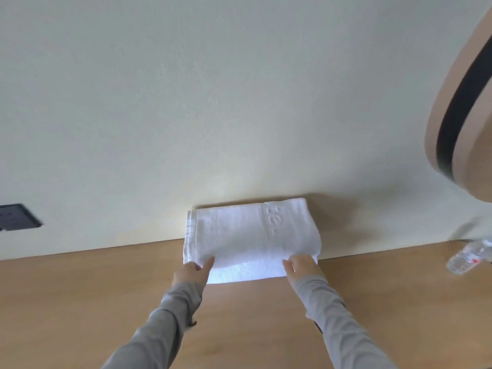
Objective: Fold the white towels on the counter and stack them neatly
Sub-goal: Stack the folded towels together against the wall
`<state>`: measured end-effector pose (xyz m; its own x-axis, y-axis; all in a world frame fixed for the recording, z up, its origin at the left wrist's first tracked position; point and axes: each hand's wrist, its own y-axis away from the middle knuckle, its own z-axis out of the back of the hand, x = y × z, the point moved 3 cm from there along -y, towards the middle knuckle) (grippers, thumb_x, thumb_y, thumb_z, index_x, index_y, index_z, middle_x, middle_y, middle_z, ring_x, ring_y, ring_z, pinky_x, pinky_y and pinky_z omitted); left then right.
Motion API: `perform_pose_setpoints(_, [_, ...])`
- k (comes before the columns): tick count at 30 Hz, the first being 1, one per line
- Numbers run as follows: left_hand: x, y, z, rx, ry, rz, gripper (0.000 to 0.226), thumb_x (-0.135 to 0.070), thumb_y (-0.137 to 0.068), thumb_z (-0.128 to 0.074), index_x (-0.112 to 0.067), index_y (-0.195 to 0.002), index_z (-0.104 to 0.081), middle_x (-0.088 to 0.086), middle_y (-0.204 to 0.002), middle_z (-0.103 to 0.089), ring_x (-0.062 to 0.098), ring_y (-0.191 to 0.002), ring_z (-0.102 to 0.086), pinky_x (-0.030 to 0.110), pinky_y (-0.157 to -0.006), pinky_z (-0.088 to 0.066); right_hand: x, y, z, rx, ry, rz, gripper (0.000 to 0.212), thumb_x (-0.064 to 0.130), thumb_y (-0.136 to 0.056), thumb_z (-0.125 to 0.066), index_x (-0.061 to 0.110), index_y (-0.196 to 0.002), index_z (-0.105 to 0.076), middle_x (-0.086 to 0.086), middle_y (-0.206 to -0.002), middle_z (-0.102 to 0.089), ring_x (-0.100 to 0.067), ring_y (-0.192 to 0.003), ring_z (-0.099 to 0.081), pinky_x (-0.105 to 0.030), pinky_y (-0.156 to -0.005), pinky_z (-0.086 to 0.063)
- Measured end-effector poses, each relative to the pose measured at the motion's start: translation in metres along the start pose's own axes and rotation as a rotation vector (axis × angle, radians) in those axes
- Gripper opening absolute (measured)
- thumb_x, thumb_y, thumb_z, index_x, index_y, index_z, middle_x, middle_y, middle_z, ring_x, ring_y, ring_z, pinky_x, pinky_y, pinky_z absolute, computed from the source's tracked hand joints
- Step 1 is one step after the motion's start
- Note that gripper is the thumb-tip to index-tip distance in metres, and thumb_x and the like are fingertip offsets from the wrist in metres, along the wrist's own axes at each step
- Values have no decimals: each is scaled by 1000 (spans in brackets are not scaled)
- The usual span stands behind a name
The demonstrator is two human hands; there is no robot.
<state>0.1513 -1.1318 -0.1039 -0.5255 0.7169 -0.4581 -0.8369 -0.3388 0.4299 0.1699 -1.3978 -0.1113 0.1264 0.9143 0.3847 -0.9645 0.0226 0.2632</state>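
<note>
Against the pale wall [186, 102], at the far edge of the wooden counter [253, 315], lies a folded white towel [247, 235]. It has several layers, and its upper layer carries raised letters near the right side, of which only a few can be read. A lower layer of the towel comes out at the near edge and lies flat on the counter between both hands.

Both arms reach forward in grey sleeves [170, 315]. The left hand [193, 270] pinches the near left corner of the upper layer between thumb and fingers. The right hand [302, 266] grips the near right corner in the same way, with the fingers curled over the edge of the cloth. The near edge of the upper layer is raised a little above the lower layer where the hands hold it.

On the left, a dark socket plate [17, 217] sits in the wall just above the counter. On the right side of the counter, well apart from the towel, a clear plastic water bottle [470, 255] lies tilted; it is blurred. At the upper right a rounded tan object with a black band [458, 102] enters the view; I cannot tell what it is.
</note>
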Motion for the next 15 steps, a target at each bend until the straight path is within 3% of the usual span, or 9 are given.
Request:
perform_pose_setpoints(2, [2,-5,-16,105,201,104,50,-57,-91,-43,-11,-72,-52,7,-80,-62,27,-86,-63,31,-79,-49,-10,-8,-12,72,-87,-59,35,39,-98,-34,16,-78,-52,-3,-89,-56,-21,-92,-52,-28,-76,-38])
perform_pose_setpoints(4, [2,-8,-31,147,615,247,53,-53,-87,-54,-1,-94,-56,12,-87,-62,28,-81,-62,34,-73,-52,-20,-15,-14,87,-338,-197,42,45,-96,-37,8,-97,-58,-8,-95,-61,-21,-87,-55,-27,-72,-37])
perform_pose_setpoints(7, [-4,-12,-44,173,1008,405,60,-53,-77,-66,-1,-103,-51,13,-97,-60,26,-85,-61,34,-70,-51,-30,-21,-20,132,-1086,-465,41,48,-85,-56,7,-83,-55,-6,-72,-55,-17,-66,-48,-26,-66,-42])
perform_pose_setpoints(9, [-6,-18,-54,165,1190,471,62,-53,-71,-72,-1,-98,-51,13,-96,-59,28,-89,-61,35,-75,-53,-35,-29,-29,109,-1423,-578,43,42,-81,-65,2,-93,-54,-14,-87,-63,-22,-79,-56,-36,-86,-50])
perform_pose_setpoints(11, [-10,-23,-62,149,1386,506,61,-48,-68,-76,0,-97,-54,14,-97,-59,28,-89,-61,34,-74,-52,-36,-35,-35,79,-1653,-636,52,38,-79,-69,-3,-105,-50,-16,-99,-60,-25,-93,-55,-41,-100,-44])
perform_pose_setpoints(15, [-14,-31,-72,1,1627,481,62,-42,-70,-78,-4,-113,-54,14,-106,-61,25,-95,-62,33,-88,-49,-27,-45,-35,29,-1987,-687,47,39,-76,-72,0,-96,-56,-12,-97,-60,-25,-99,-56,-38,-100,-43])
